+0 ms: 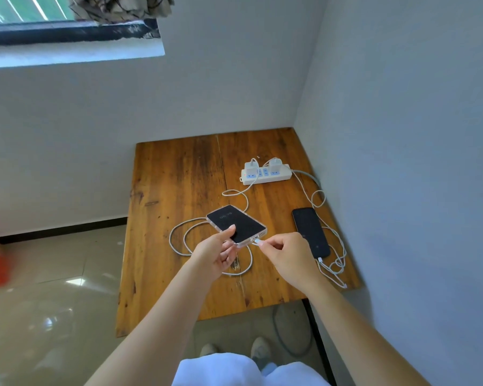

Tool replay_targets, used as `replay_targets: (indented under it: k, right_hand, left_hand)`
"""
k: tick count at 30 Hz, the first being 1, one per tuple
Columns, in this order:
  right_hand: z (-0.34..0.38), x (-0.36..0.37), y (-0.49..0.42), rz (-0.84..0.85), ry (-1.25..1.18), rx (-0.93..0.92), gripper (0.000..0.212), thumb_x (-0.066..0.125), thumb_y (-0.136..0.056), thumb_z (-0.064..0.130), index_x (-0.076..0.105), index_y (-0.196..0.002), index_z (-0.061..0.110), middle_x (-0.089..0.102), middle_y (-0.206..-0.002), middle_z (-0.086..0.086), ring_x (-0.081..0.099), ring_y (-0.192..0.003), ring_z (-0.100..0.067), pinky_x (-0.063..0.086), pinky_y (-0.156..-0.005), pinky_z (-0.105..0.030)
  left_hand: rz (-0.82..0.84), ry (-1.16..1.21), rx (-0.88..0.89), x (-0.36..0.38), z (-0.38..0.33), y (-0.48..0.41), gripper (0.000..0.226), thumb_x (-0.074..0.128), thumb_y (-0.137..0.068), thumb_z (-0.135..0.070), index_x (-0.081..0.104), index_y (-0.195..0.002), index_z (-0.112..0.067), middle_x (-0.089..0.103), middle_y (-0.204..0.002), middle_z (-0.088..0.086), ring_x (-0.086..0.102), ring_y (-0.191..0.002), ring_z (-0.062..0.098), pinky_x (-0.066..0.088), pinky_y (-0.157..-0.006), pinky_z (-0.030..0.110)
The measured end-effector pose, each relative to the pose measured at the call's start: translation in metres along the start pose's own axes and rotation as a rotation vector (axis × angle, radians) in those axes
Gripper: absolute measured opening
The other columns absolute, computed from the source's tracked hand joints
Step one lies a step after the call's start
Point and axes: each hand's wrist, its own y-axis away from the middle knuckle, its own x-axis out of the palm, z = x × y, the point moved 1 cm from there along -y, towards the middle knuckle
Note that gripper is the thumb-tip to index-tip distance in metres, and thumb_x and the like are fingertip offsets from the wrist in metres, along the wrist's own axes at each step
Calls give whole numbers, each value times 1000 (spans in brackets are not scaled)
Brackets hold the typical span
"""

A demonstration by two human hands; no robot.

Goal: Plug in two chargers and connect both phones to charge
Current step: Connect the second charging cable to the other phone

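Over the wooden tabletop (179, 176), toward its near left part, the left hand (215, 253) is clamped on the near corner of a phone in a clear case (236, 223), thumb on the dark screen and fingers underneath, so that this end appears raised off the wood. A white cable (179, 240) lies in loose loops beneath and to the left of that phone. Just right of the phone's near end, the right hand (286, 253) pinches the small white plug (258, 241) of the cable between thumb and fingertips, with the tip right at the phone's port; whether it has gone in at all I cannot tell. Further back, a white power strip (266, 174) carries two white chargers (253, 164), both seated in its sockets. At the right, near the wall, a second phone (311, 232) lies flat with its screen dark and a cable end at its near edge, apparently already connected. So the step in hand seems to be the last one, joining the first phone to its cable. Next, the plug needs lining up squarely with the port and a straight, gentle push while the left hand keeps the phone steady; then the phone can be laid flat on the tabletop.
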Motion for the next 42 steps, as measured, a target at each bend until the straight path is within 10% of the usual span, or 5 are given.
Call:
replay_targets:
  k: [31, 42]
  right_hand:
    - [5, 8, 15, -68, 56, 28, 26, 60, -90, 29, 68, -67, 19, 56, -52, 10, 57, -51, -4, 37, -42, -8]
    - [-3, 14, 19, 27, 31, 46, 22, 60, -90, 28, 67, -70, 26, 62, -61, 12, 62, -64, -9, 43, -53, -9]
  left_hand:
    - [54, -108, 101, -5, 9, 8, 37, 71, -83, -22, 57, -113, -6, 68, -88, 13, 58, -46, 11, 44, -47, 15]
    - [193, 1, 136, -19, 14, 2, 35, 62, -90, -20, 54, -121, -8, 70, -109, 16, 68, -87, 23, 55, -62, 22]
